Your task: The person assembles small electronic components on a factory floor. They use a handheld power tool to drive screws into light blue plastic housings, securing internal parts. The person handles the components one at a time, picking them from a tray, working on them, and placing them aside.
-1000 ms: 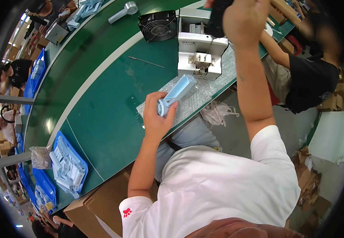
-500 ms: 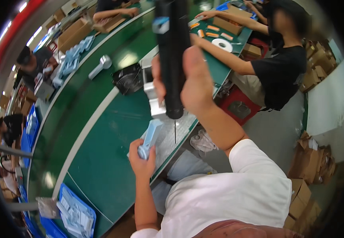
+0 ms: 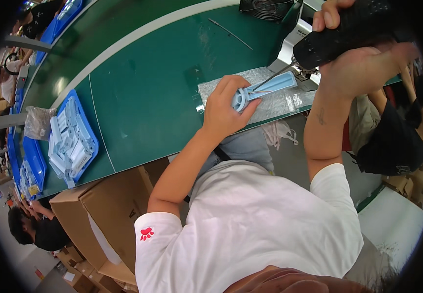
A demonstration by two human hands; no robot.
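Note:
In my left hand (image 3: pixel 221 110) is a light-blue plastic part (image 3: pixel 278 86), a long channel with a round ring end. My fingers close around the ring end, and the channel points right over a clear plastic sheet (image 3: pixel 289 103). My right hand (image 3: pixel 353 73) grips a black electric screwdriver (image 3: pixel 336 46), tilted down to the left. Its long thin bit (image 3: pixel 276 76) reaches into the blue part near the ring; whether the tip sits on a screw is too small to tell. A silver screw-feeder-like machine (image 3: pixel 289 41) stands behind the bit, partly covered by the screwdriver.
A thin metal rod (image 3: pixel 231 34) lies on the green table (image 3: pixel 148 97), near a black fan (image 3: pixel 265 9). At left, a blue tray (image 3: pixel 93 141) holds several light-blue parts beside a clear bag (image 3: pixel 40 123). A cardboard box (image 3: pixel 111 205) stands below the table edge. A co-worker (image 3: pixel 392 132) is at right.
The screwdriver has come down from an upright hold, and its bit now meets the blue part. My left hand has turned the part to point right. The view has swung left.

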